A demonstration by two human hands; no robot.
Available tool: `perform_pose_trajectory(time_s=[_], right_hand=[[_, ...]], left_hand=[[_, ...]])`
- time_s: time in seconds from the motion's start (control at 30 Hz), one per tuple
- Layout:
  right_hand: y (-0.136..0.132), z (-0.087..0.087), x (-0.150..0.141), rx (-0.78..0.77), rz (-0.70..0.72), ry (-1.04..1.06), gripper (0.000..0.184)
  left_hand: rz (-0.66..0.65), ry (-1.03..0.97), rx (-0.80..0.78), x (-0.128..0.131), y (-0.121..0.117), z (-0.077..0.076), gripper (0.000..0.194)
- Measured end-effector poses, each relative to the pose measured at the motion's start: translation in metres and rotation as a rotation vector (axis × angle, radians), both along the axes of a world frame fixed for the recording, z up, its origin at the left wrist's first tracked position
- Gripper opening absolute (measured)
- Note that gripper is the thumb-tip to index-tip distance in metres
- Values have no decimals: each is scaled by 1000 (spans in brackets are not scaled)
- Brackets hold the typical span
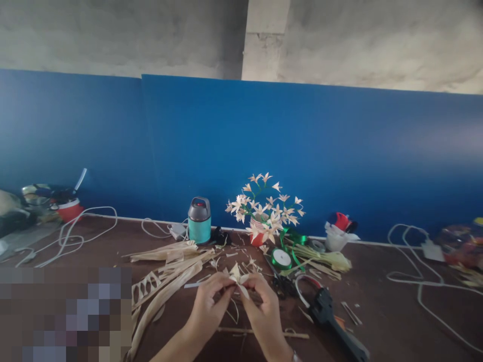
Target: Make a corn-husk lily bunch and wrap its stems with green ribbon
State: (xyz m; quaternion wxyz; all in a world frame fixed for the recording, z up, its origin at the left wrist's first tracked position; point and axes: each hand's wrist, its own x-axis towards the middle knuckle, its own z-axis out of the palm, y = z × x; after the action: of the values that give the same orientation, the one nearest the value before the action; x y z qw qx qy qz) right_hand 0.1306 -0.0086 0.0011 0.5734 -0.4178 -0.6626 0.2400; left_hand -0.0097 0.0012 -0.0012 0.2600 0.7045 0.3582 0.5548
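A small pale flower (236,274), made of dried husk-like strips, is pinched between my two hands above the brown table. My left hand (213,300) grips it from the left with thumb and index finger. From the right, my right hand (261,301) holds its base, where a pale strip hangs down between the hands. Just beyond my fingers stands a red-and-white cup (257,236) with a bunch of similar pale flowers (260,206) on green stems. A thin stick (264,332) lies on the table under my wrists.
Long dried husk strips (166,291) lie at left. A turquoise bottle (199,221) stands behind them. To the right are a green ribbon spool (281,258), a black-handled tool (325,306), more husks (335,260) and a white cable (418,281). A blue partition (264,130) rises behind.
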Motion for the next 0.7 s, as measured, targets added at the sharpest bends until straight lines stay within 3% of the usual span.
perform_pose_trajectory(time_s=[0.3, 0.7], right_hand=[[-3, 1, -1, 76, 0, -89, 12], [-3, 1, 0, 114, -36, -138, 10]], left_hand=[[116, 104, 174, -2, -2, 3, 15], [77, 39, 192, -2, 0, 3, 16]])
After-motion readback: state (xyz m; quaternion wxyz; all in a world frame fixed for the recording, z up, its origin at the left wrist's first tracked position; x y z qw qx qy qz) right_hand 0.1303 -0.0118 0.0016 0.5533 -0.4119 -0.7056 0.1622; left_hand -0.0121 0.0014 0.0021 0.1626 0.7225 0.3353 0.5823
